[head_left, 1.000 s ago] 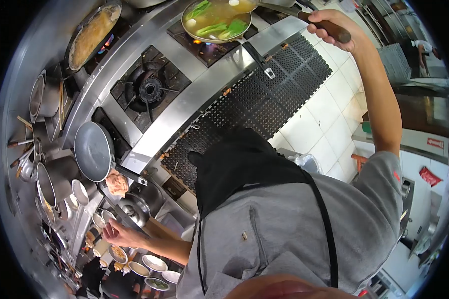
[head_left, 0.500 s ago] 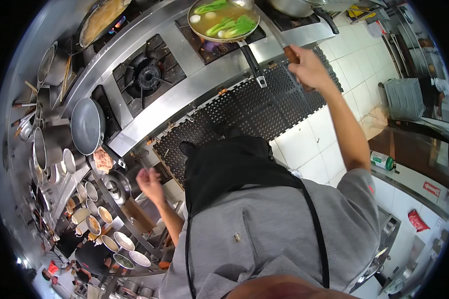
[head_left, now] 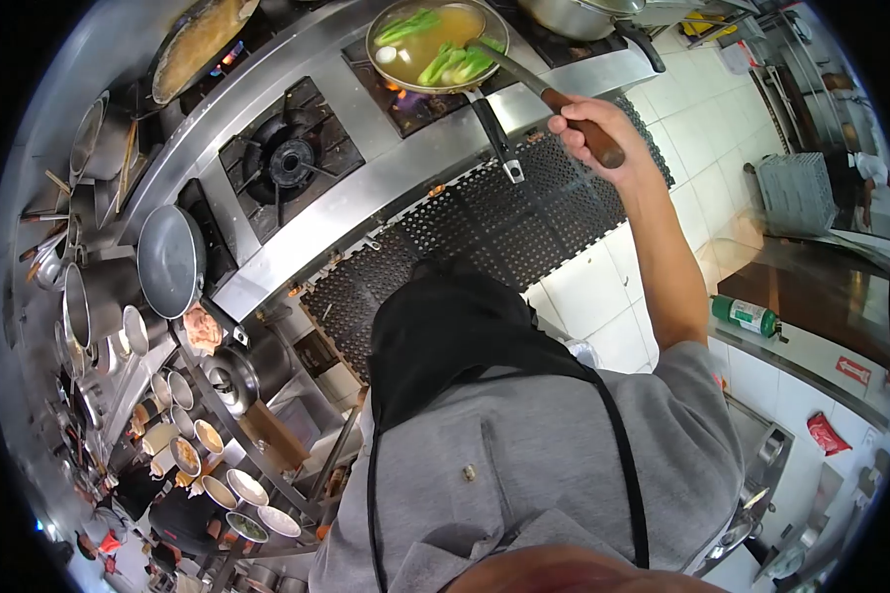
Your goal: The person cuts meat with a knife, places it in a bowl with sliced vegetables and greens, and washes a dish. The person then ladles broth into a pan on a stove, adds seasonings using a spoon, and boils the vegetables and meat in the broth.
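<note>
My right hand (head_left: 603,138) is closed round the wooden handle of a ladle (head_left: 532,81), whose far end dips into the broth at the right side of a pan. The pan (head_left: 373,44) sits over a lit burner and holds yellowish broth, green leafy vegetables (head_left: 455,64) and small white round pieces. Its black handle (head_left: 491,133) points toward me over the stove's edge, with no hand on it. My left hand is not visible.
An unlit burner (head_left: 291,163) lies left of the pan, then a grey frying pan (head_left: 168,262). Bowls of ingredients (head_left: 247,487) stand at lower left, near other people (head_left: 183,514). A lidded pot (head_left: 574,18) is right of the pan. Black matting (head_left: 465,222) covers the floor.
My right hand has come back toward the pan, and the ladle's end now sits in the broth among the greens. My left hand has dropped out of view.
</note>
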`<act>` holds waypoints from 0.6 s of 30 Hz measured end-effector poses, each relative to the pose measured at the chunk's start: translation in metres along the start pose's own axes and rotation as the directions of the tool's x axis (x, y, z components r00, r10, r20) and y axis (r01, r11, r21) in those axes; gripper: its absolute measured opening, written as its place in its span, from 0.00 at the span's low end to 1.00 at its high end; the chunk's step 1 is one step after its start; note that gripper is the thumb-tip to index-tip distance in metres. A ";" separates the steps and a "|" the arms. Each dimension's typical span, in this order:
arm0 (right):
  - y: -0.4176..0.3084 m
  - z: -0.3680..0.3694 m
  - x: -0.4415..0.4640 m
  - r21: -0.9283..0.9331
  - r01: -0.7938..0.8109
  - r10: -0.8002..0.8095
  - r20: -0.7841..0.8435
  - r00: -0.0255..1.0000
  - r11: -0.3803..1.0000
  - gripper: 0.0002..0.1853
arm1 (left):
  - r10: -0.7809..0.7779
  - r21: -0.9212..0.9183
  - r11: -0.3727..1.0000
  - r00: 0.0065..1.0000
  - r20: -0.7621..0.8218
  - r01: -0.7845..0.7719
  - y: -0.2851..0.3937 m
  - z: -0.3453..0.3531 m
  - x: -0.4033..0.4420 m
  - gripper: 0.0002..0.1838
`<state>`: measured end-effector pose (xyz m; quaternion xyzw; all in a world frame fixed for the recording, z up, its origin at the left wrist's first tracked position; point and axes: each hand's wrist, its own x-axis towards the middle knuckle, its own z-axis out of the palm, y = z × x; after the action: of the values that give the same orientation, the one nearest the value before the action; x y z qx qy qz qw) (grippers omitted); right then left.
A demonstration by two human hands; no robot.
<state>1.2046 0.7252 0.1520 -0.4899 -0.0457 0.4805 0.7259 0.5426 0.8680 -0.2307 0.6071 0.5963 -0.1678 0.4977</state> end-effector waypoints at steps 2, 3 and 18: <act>-0.008 0.008 -0.005 -0.022 0.014 -0.015 -0.011 1.000 1.000 0.11 | 0.001 0.008 1.000 1.000 0.001 -0.001 -0.001 -0.005 0.011 0.17; -0.012 0.015 -0.008 -0.077 0.039 -0.043 -0.044 0.998 0.996 0.17 | 0.006 0.012 1.000 1.000 0.000 -0.006 0.001 -0.007 0.020 0.17; -0.019 0.062 -0.040 -0.465 0.094 -0.215 -0.216 0.952 0.880 0.22 | 0.953 0.368 0.293 0.239 -0.186 -0.883 0.022 -0.040 0.140 0.15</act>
<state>1.1625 0.7357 0.2148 -0.6980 -0.0989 0.3283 0.6287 0.5794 0.9822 -0.3154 0.9028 0.1878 0.2203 0.3181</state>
